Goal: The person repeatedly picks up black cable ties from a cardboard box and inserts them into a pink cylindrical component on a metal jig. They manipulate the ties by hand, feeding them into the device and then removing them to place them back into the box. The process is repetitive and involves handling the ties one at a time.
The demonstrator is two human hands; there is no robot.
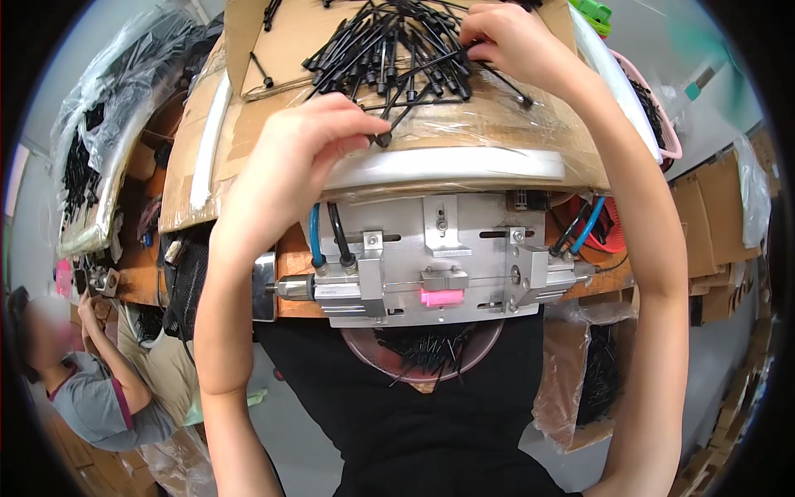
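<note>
Many black rods (385, 54) heaped on cardboard (248, 137).
Left hand (300, 147) pinches a knobbed rod end (382, 140) at the heap's near edge; right hand (522, 43), fingertips drawn together, meets the heap's right side, its grip partly hidden. Rods judged light, stiff, rather slick; best held beside the knob.

Glossy plastic rods (385, 70) on matt cardboard (286, 51)
The fixture plate (402, 219) is smooth metal, the pink block (442, 296) plastic, the bench (294, 248) wood.
</note>
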